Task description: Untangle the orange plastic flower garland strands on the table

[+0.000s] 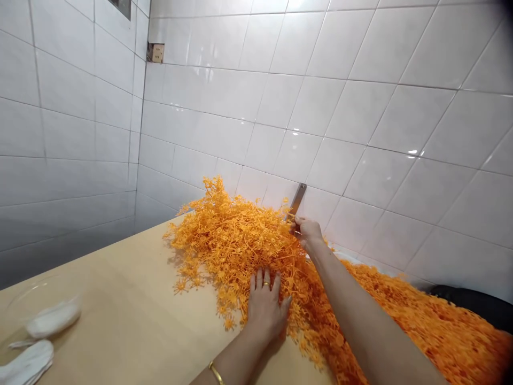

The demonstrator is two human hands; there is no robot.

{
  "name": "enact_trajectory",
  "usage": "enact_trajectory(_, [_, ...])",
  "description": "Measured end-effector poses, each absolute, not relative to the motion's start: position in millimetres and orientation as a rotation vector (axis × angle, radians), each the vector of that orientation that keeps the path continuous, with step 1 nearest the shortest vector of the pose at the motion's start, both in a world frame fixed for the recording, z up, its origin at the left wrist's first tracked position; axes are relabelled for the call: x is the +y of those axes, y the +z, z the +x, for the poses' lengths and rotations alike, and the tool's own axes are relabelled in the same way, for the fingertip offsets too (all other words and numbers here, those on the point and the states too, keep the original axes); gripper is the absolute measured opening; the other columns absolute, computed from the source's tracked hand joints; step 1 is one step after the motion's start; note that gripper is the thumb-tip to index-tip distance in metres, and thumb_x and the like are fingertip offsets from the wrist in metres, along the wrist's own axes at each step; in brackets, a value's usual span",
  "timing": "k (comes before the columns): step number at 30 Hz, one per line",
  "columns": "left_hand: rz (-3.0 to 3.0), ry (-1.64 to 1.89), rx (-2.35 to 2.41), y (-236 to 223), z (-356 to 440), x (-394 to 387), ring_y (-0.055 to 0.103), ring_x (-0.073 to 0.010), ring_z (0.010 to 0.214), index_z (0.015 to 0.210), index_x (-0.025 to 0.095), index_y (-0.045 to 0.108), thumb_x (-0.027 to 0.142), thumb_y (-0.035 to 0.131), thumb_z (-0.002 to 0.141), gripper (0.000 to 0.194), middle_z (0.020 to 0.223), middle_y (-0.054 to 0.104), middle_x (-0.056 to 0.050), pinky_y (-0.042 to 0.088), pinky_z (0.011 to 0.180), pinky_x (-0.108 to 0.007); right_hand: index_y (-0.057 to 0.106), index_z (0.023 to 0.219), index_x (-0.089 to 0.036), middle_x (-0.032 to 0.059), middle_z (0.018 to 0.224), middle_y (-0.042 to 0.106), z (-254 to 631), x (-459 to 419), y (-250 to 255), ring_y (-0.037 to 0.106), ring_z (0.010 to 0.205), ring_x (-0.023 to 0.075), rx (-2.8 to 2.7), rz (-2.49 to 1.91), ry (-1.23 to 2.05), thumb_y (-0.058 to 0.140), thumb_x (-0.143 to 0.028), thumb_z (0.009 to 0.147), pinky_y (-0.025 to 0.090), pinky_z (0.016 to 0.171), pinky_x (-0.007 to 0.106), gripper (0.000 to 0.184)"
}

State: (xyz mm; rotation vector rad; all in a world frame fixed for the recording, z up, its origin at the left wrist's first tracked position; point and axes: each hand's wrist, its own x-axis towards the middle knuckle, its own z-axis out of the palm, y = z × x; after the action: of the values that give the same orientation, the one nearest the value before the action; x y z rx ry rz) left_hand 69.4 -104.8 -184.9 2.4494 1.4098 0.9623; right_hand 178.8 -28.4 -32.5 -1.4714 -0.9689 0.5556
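A big tangled heap of orange artificial flower sprigs (240,230) lies on the table, thin stems ending in small star-shaped tips. My left hand (266,310) rests on the near side of the heap, fingers outstretched and pressed lightly on the sprigs; it wears a ring and a bracelet. At the heap's far right edge, my right hand (308,232) is closed, with thumb and forefinger pinching the end of an orange sprig. Just behind those fingers stands a slanted flat metal bar (297,199), its lower end hidden by the sprigs.
More orange sprigs (420,315) spread to the right, partly in front of a black rounded object (473,305). On the left of the pale table (132,299) are a clear bowl (36,294) and white cloth-like items (28,363). White tiled walls (224,96) stand behind.
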Motion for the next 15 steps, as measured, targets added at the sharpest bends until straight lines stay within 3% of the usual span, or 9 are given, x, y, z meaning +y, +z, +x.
enact_trajectory(2, [2.476,0.962,1.406,-187.2,69.5,-104.1,0.018,-0.0273,0.125,0.129,0.021,0.031,0.056,0.011,0.079,0.064,0.136,0.027,-0.008,0.011,0.102,-0.046,0.054,0.068,-0.013,-0.0002,0.057,0.053,181.2,-38.6,-37.5,0.049,0.052,0.0088,-1.064,-1.531,0.522,0.052,-0.022,0.074,0.04,0.048,0.021,0.01])
enact_trajectory(8, [2.522,0.959,1.409,-188.3,68.5,-105.2,0.015,-0.0272,0.126,0.13,0.017,0.031,0.056,0.013,0.079,0.066,0.137,0.025,-0.008,0.009,0.102,-0.045,0.051,0.06,-0.017,0.0014,0.064,0.054,190.2,-85.4,-68.2,0.05,0.067,0.0139,-1.283,-1.734,0.226,0.051,-0.024,0.067,0.034,0.057,0.023,0.009])
enact_trajectory(12, [2.534,0.968,1.4,-186.0,67.5,-106.3,0.017,-0.0274,0.125,0.128,0.017,0.033,0.056,0.013,0.079,0.066,0.136,0.027,-0.008,0.01,0.102,-0.045,0.042,0.049,-0.017,0.0018,0.055,0.048,185.1,-101.4,-103.5,0.048,0.066,0.0164,-1.363,-1.874,0.112,0.058,-0.018,0.056,0.03,0.057,0.025,0.017])
enact_trajectory(15, [2.52,0.964,1.384,-184.6,66.9,-105.1,0.016,-0.0276,0.125,0.128,0.015,0.035,0.059,0.013,0.077,0.07,0.135,0.029,-0.009,0.011,0.102,-0.045,0.041,0.049,-0.017,-0.0001,0.052,0.046,185.4,-96.0,-114.6,0.046,0.059,0.0141,-1.392,-1.896,0.084,0.054,-0.017,0.058,0.029,0.054,0.024,0.016])
